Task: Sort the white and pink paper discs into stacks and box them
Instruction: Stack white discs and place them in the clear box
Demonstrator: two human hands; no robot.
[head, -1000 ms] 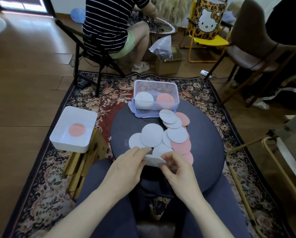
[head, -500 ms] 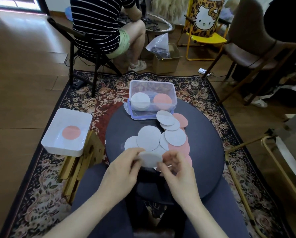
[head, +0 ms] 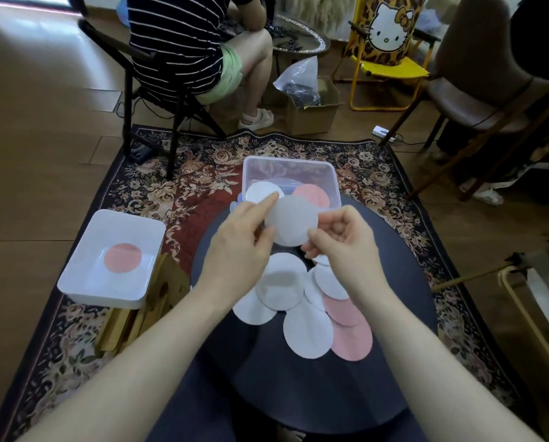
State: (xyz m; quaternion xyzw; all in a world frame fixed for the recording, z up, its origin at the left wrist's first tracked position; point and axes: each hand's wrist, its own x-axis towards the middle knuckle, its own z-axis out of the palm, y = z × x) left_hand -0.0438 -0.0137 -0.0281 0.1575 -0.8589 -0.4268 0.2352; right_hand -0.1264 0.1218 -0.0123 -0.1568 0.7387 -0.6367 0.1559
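Observation:
Both my hands hold one white paper disc point(head: 290, 223) in the air just in front of the clear plastic box point(head: 333, 177). My left hand point(head: 238, 250) pinches its left edge and my right hand point(head: 343, 247) pinches its right edge. Inside the box lie a white stack point(head: 260, 190) on the left and a pink stack point(head: 313, 195) on the right. Several loose white discs point(head: 308, 331) and pink discs point(head: 352, 341) overlap on the dark round table point(head: 394, 314) below my hands.
A white tray point(head: 85, 282) holding one pink disc point(head: 123, 258) sits on a wooden stand to my left. A patterned rug point(head: 177, 186) lies under the table. A seated person point(head: 187, 43), a cardboard box point(head: 311, 113) and chairs stand behind.
Both hands have lifted the white disc from the table's near edge and carried it forward, up to the clear box.

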